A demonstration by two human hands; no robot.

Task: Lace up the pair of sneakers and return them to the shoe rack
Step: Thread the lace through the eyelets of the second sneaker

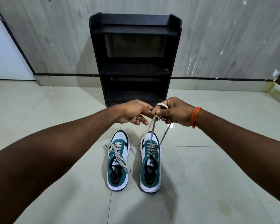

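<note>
Tie | your right hand [176, 113] pinches the lace [152, 126] loop; left hand [132, 113] holds its end | pull slow, keep the shoe [150, 160] flat

A pale glossy tiled floor [200, 183] carries everything – two teal-and-white sneakers, the left sneaker [118, 160] and the right sneaker [150, 162], side by side with toes toward a black shoe rack [135, 62] – which stands on the tiles against the wall

Glossy tiled floor [200, 175], matt black rack [132, 62], flat cloth lace [152, 126]
</note>
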